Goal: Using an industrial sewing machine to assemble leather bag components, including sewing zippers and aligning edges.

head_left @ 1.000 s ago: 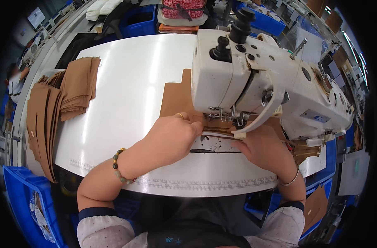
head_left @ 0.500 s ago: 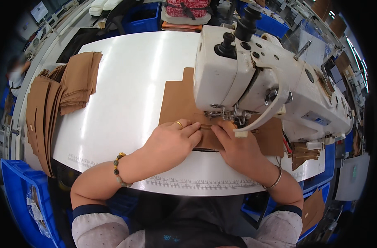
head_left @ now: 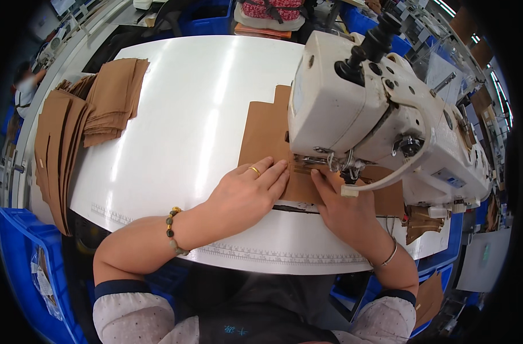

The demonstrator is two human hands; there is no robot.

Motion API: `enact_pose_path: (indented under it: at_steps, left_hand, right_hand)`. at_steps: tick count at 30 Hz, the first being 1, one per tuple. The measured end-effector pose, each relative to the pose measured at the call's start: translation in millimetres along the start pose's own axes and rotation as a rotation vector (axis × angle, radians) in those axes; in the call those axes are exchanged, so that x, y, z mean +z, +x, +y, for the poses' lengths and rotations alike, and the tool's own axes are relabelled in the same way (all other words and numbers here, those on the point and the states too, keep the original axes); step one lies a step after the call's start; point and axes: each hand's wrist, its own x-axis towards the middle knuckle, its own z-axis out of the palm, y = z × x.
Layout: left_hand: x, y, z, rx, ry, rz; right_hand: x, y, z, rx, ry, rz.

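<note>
A flat brown piece (head_left: 262, 129) with a stepped upper edge lies on the white table under a white sewing machine (head_left: 336, 109). On its left part rests my left hand (head_left: 247, 192), fingers stretched out and pressed flat just left of the needle area. My right hand (head_left: 347, 212) lies on the piece in front of the presser foot (head_left: 348, 175), fingers extended, some partly behind the machine's curved white guard. Between my fingertips a narrow strip-like band crosses the piece. The needle point itself is hard to make out.
Stacks of brown pieces (head_left: 115, 94) lie at the left of the white table (head_left: 175, 114). Smaller brown pieces (head_left: 423, 225) sit right of the machine. Blue bins (head_left: 32, 252) stand beside the table. A person (head_left: 26, 92) sits far left.
The view has shifted, so the machine and brown piece appear farther right. My left fingers lie straighter, and their tips have drawn up the piece slightly. Both hands stay on it.
</note>
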Motion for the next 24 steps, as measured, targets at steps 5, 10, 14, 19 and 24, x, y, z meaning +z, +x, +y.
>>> enact_pose_path:
  at_steps: [5, 10, 14, 19, 24]
  left_hand:
    - [5, 3, 4, -0.020, -0.019, -0.008]
    - [11, 3, 4, -0.028, -0.044, -0.014]
    - [17, 3, 5, -0.060, -0.076, 0.047]
    - [22, 1, 5, -0.030, -0.064, 0.031]
    - [24, 2, 6, -0.043, -0.052, 0.024]
  right_hand:
    - [-11, 3, -3, 0.128, -0.053, -0.231]
    - [-38, -4, -2, 0.180, -0.064, -0.376]
    - [-105, -57, 52, 0.243, -0.108, 0.057]
    - [-241, -142, 265, 0.779, -0.318, 0.881]
    - [-264, -254, 392, 1.455, 0.631, 0.799]
